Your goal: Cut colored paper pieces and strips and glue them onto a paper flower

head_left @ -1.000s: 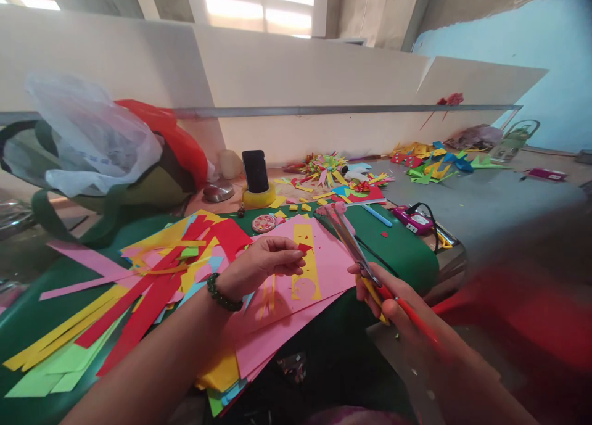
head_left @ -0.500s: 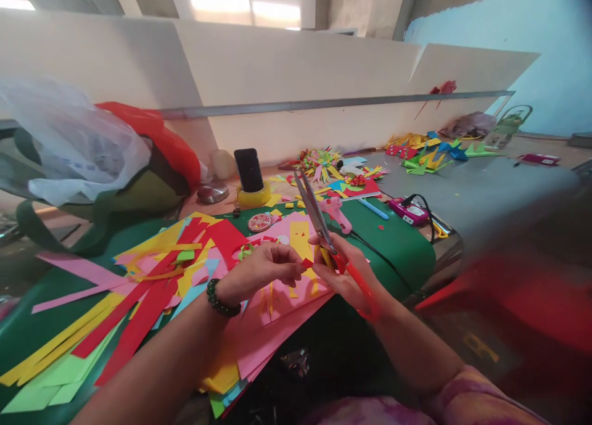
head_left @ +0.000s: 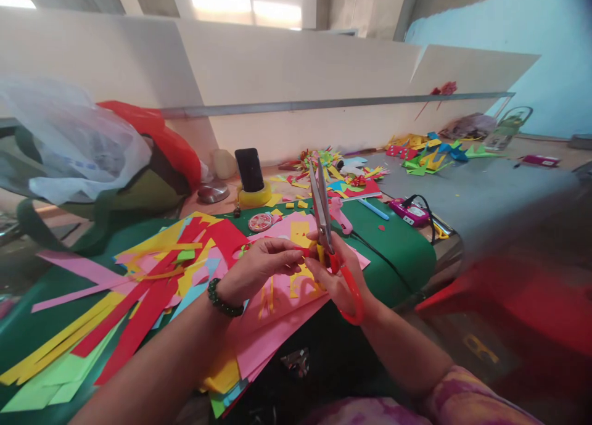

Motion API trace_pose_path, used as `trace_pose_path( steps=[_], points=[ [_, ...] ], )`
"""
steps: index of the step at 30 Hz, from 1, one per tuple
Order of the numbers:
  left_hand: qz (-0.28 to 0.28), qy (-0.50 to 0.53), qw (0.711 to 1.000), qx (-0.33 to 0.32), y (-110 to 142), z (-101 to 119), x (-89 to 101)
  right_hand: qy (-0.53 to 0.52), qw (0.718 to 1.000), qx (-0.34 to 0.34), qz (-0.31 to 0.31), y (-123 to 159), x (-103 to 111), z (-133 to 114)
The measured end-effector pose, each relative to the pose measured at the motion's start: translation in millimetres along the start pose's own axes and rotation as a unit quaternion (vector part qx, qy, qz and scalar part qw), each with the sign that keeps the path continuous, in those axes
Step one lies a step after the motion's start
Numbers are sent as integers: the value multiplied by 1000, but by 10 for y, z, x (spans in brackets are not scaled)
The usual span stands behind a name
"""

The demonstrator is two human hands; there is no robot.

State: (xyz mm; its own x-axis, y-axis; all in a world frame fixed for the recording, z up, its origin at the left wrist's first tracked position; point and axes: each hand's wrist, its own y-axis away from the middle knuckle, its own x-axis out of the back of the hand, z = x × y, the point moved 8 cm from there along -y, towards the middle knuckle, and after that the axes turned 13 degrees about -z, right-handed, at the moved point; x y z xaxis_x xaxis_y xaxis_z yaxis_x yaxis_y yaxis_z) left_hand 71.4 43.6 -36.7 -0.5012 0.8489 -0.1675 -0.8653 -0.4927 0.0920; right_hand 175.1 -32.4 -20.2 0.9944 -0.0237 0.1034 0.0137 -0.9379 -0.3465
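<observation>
My left hand [head_left: 272, 259] is closed, its thumb and forefinger pinching a small piece of red paper [head_left: 304, 252]. My right hand [head_left: 340, 274] is wrapped round a pair of scissors [head_left: 322, 209] with orange-red handles; the blades point up and away from me. Its fingertips also meet the left hand's at the red paper. A bit of yellow shows by the scissors' pivot. Below both hands lie pink paper sheets [head_left: 272, 326] with thin yellow strips [head_left: 267, 298] on them.
Cut paper strips [head_left: 152, 295] in several colours cover the left of the green mat [head_left: 393, 252]. A pink glue gun [head_left: 341, 216] with its cord lies beyond my right hand. A phone [head_left: 250, 169] leans on a yellow tape roll [head_left: 254, 195]. Folded paper shapes [head_left: 430, 156] sit farther right.
The scissors have turned more upright, and their handle has swung in toward me. My hands have stayed close together, with the fingertips now meeting at the red paper.
</observation>
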Motion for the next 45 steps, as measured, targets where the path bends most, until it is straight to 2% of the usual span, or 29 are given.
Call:
trace_pose_path(
  steps=[5,11,15,18,24,29,34,45],
  points=[
    [33,19,999,-3,44,46,47,55,994,26,-96,185,27,-156],
    [41,61,997,-10,67,92,34,60,995,17,-77,393,229,-61],
    [37,84,996,-17,66,96,29,43,996,1,-73,472,191,1],
    [41,100,994,-24,63,90,44,69,995,-8,-70,517,166,-26],
    [51,105,993,-17,63,59,78,156,974,-22,-161,506,95,-50],
    [44,107,993,-32,73,74,78,200,966,-71,-151,511,129,5],
    [34,90,994,-46,72,106,44,221,953,-92,-186,517,99,56],
    [42,66,996,-44,64,89,59,277,939,-106,-172,543,157,72]
  ],
)
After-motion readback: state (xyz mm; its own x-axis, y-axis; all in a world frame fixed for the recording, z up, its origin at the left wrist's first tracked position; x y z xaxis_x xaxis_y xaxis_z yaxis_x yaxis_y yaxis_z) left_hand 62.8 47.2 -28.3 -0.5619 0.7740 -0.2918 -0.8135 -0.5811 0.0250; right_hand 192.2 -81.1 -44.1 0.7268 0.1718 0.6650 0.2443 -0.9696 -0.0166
